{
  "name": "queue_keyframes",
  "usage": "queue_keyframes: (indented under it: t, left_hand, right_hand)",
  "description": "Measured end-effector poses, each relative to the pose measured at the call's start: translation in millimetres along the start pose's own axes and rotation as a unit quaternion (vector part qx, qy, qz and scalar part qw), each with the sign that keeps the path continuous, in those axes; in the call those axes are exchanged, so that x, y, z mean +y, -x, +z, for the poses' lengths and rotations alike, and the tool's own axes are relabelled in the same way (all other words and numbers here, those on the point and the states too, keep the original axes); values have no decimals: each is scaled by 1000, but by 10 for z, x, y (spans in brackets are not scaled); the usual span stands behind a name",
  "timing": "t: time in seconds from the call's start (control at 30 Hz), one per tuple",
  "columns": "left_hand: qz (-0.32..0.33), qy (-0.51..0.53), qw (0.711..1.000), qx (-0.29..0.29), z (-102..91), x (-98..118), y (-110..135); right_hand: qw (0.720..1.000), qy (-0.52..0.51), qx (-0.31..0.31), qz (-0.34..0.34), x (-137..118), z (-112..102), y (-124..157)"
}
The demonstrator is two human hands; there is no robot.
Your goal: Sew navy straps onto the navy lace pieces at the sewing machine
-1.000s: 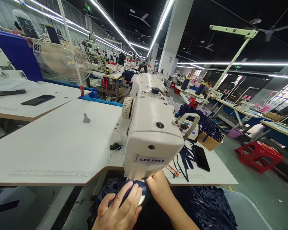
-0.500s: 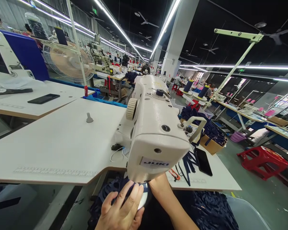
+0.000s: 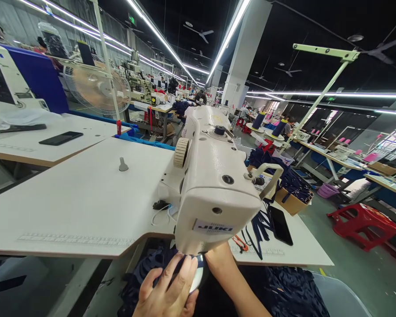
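Both my hands work low, under the head of a white JUKI sewing machine (image 3: 214, 193). My left hand (image 3: 168, 286) lies over a navy fabric piece (image 3: 200, 258) at the rounded white end (image 3: 196, 279) below the needle area. Its fingers are bent over the cloth, and the thumb sits lower on the near side. My right hand (image 3: 216, 255) reaches in from the right; its fingers are hidden behind the machine head. More navy fabric (image 3: 152, 268) hangs in a heap beneath and left of my left hand. The needle and presser foot are out of sight.
Right of the machine lie navy strips (image 3: 260, 229), orange-handled thread snips (image 3: 240, 243) and a black phone (image 3: 280, 224). A carton of navy pieces (image 3: 292, 200) stands behind them. A grey bin (image 3: 336, 293) sits below the table; a red stool (image 3: 363, 224) is further right.
The view has shifted very slightly. My hands stay at almost the same spot under the machine head, and a little more of the rounded white end shows.
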State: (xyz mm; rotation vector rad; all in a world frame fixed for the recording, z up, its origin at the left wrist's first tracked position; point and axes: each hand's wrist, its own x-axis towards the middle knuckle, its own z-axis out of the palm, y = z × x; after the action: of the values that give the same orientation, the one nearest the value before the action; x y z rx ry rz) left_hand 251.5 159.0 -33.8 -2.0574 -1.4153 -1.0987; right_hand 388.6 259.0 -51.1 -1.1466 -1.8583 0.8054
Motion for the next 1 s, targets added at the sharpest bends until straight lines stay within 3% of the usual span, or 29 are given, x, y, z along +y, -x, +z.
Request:
queue_keyframes:
  t: [0.3,0.43,0.57,0.73,1.0]
  left_hand:
    - [-2,-15,1000,27,0,-45,16]
    - [32,-42,999,5,-31,-76,19]
    - [22,-30,999,11,-39,-101,24]
    - [116,-79,989,-54,-54,-166,19]
    - [144,-82,985,-53,-13,-206,38]
  right_hand:
    - [999,-25,-3,-36,-34,17,-61]
    - [999,-29,-6,-39,-50,15,-65]
    - [999,-10,-2,-31,-49,14,-37]
    - [1000,-2,8,-26,-48,4,-19]
    - [1000,-16,21,-16,-104,-10,-46]
